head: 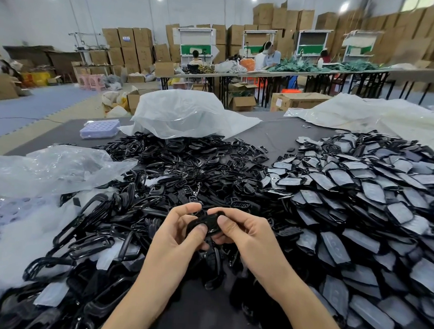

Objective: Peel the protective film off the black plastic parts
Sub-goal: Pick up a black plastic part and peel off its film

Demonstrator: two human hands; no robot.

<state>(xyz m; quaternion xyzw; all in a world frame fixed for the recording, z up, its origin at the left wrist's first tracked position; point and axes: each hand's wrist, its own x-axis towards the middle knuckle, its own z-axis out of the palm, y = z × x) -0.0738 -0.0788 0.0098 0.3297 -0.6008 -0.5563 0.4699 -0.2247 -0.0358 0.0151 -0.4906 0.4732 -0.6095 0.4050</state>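
Both hands hold one small black plastic part (pixel 208 223) above the middle of the table. My left hand (pixel 179 234) grips its left side, thumb on top. My right hand (pixel 240 231) pinches its right edge with thumb and curled fingers. Whether film is on this part is hard to tell. To the right lies a large heap of black parts with pale grey film (pixel 359 204). A heap of bare black parts and frames (pixel 175 167) spreads across the centre and left.
Clear plastic bags lie at the left (pixel 47 168), at the back centre (pixel 183 114) and back right (pixel 377 115). A pale purple tray (pixel 99 128) sits at the far left of the grey table (pixel 275 134). Peeled film scraps (pixel 19 229) cover the near left. People work at far tables.
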